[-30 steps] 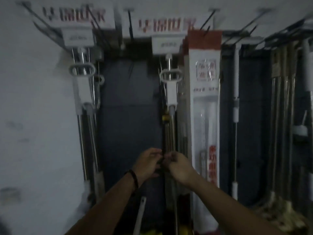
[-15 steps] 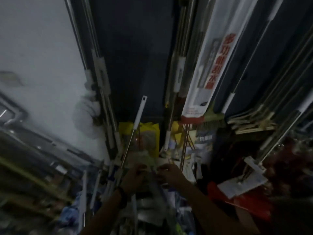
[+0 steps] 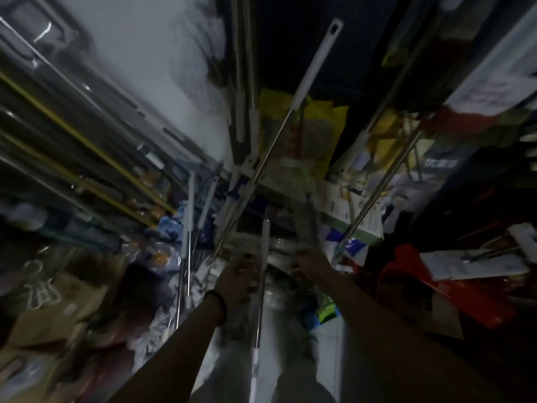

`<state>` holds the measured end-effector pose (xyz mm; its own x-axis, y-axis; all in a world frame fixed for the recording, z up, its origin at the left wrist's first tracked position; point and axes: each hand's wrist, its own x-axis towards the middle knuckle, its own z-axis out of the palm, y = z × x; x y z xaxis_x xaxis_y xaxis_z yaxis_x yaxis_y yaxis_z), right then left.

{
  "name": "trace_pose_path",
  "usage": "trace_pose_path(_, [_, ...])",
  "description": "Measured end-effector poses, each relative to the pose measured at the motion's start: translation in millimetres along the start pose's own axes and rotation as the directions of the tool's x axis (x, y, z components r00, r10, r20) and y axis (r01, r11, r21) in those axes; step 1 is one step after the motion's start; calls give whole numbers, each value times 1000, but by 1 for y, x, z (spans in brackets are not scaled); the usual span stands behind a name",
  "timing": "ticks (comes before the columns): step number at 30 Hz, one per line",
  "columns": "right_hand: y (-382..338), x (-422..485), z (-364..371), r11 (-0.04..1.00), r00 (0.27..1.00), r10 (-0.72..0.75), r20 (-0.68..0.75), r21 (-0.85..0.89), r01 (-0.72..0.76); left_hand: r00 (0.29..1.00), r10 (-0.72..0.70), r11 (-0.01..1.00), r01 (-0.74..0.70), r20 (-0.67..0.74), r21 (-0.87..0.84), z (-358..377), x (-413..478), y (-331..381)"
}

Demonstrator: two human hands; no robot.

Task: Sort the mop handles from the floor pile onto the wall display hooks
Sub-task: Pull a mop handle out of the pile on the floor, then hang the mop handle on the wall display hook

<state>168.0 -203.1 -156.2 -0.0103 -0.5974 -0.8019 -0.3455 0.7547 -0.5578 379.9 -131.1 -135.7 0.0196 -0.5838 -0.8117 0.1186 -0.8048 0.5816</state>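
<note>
While picking from the floor pile, the left hand and right hand sit each side of one mop handle. Their grip is too blurry to tell. Next, grab and lift.

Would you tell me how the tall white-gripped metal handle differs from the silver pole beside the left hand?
The white-gripped metal handle leans steeply upward; the silver pole runs low beside the left hand. The handle's eyelet tip shows; the pole's ends are blurred. Both are slim metal shafts.

floor | mop handles piled | cardboard at left
</note>
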Motion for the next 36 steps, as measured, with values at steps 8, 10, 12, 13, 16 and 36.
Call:
trace_pose_path(8, [5,120,77,997,998,60,29,-44,-59,984,-168,971,155,-56,-184,-40,67,-55])
trace_pose_path(10, [15,153,93,995,997,67,22,-77,-65,979,-191,970,178,-71,-165,-41,83,-74])
trace_pose_path(12, [26,180,106,990,997,79,-13,-120,-80,974,-215,966,202,-68,-161,-39,94,-95])
trace_pose_path(13, [30,193,111,989,996,82,-25,-126,-84,973,-222,965,209,-65,-159,-37,97,-102])
trace_pose_path(16, [40,224,124,994,995,95,-23,-52,-96,967,-252,949,241,-32,-202,-34,103,-117])
trace_pose_path(36, [13,51,59,951,949,-297,-102,-123,285,987,-156,960,159,-30,230,5,74,-141])
